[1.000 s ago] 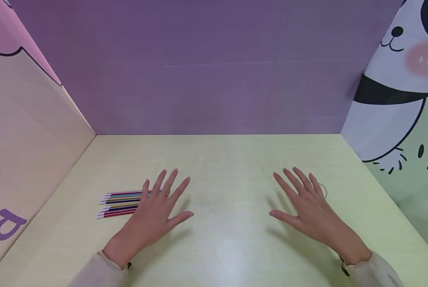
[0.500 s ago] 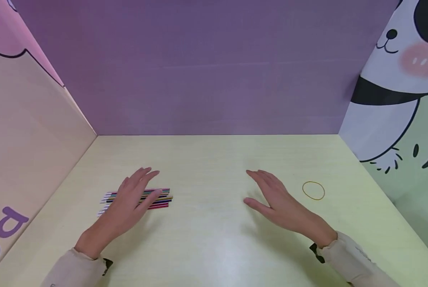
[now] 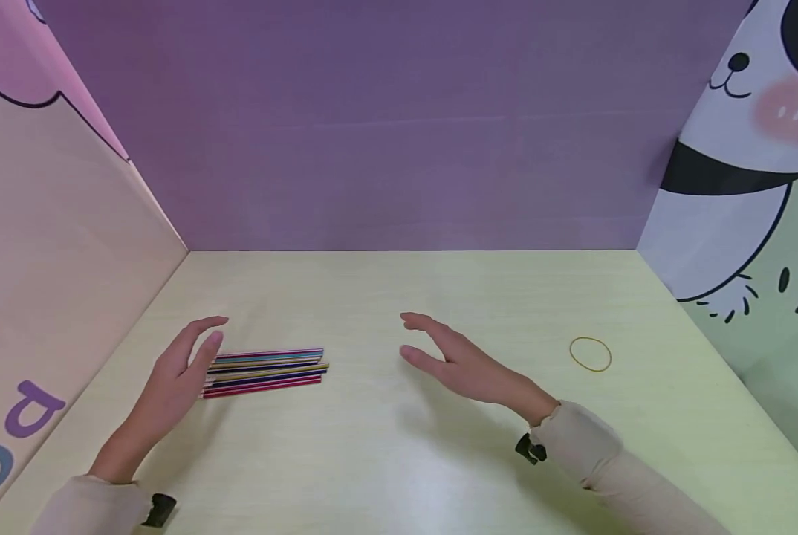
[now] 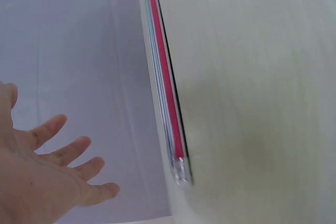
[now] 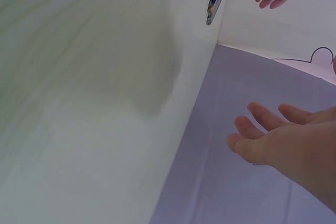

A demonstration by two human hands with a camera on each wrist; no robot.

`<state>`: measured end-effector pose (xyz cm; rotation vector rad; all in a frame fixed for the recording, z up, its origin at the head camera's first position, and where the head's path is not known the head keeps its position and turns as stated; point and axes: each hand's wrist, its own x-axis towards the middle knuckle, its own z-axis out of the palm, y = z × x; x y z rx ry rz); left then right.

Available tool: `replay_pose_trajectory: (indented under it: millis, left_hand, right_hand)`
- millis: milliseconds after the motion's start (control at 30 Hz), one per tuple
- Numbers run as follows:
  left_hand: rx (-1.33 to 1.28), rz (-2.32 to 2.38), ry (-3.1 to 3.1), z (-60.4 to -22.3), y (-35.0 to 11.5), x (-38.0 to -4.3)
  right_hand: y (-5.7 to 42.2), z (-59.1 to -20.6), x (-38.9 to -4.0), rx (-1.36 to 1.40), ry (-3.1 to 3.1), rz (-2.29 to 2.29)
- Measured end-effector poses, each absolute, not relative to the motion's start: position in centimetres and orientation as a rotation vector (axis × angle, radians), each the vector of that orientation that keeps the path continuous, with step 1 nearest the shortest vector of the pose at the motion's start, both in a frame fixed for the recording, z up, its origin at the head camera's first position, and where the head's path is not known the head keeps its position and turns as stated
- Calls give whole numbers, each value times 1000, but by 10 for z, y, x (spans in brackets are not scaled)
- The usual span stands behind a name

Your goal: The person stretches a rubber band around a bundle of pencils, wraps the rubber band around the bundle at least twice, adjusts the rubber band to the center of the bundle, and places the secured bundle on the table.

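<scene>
A bundle of pencils (image 3: 268, 373) in several colours lies flat on the left part of the table, side by side. My left hand (image 3: 174, 375) hovers above their left ends and hides those ends in the head view. In the left wrist view the pencils (image 4: 167, 77) show pale tips at the near end, with the left hand (image 4: 50, 177) apart from them, fingers loosely spread. My right hand (image 3: 462, 360) hangs over the middle of the table, right of the pencils, fingers relaxed and holding nothing. A thin yellow rubber band (image 3: 591, 354) lies on the table farther right.
The pale wooden table (image 3: 372, 461) meets a purple wall (image 3: 399, 134) at the back. A panel with purple and blue letters (image 3: 58, 245) closes the left side, and a panda-printed panel (image 3: 740, 223) the right.
Both hands have moved left. The left hand has uncovered the pencils' right ends, and the right hand has left the rubber band in plain view. Pencils and band lie still.
</scene>
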<state>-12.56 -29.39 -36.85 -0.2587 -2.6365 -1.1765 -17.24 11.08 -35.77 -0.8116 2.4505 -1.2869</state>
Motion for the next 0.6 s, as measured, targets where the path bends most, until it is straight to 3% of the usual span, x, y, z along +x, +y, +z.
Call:
replay_pose_trajectory:
  millis: [333,600]
  left_hand:
    - [-77,-1423,-2555,-380,-334,-125]
    - [-209,-2181,-2072,-393,-356,-129]
  right_hand:
    - [73,-368,-188,-609,2043,-1577]
    - [38,-366,-196,-445,1649,-1950]
